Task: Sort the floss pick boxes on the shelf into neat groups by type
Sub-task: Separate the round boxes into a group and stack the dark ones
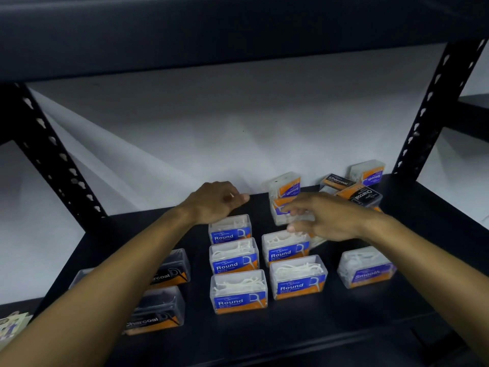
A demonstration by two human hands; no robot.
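Head view: the right hand (321, 217) is hovering half-open over a Smooth box (284, 210) at mid-shelf, gripping nothing I can tell; the left hand (217, 201) is curling loosely, empty, behind the Round boxes (234, 263). Light, rigid, slick plastic probably; pinching the short sides looks safest.

Place: a stockroom or storage area, by the look of it, not a home or kitchen.
Racking: black metal shelf (330, 327) of the boltless kind, its slanting uprights (57, 157) punched with rows of keyhole slots, another shelf deck (238, 27) close overhead.
Backdrop: a bare, pale wall (211, 128) directly behind the rack, with more dark racking (473, 115) at the far right.
Stock: many identical clear retail boxes of floss picks, labelled Round (238, 291), Smooth (366, 268) and Charcoal (156, 309), in multiples as merchandise is kept.
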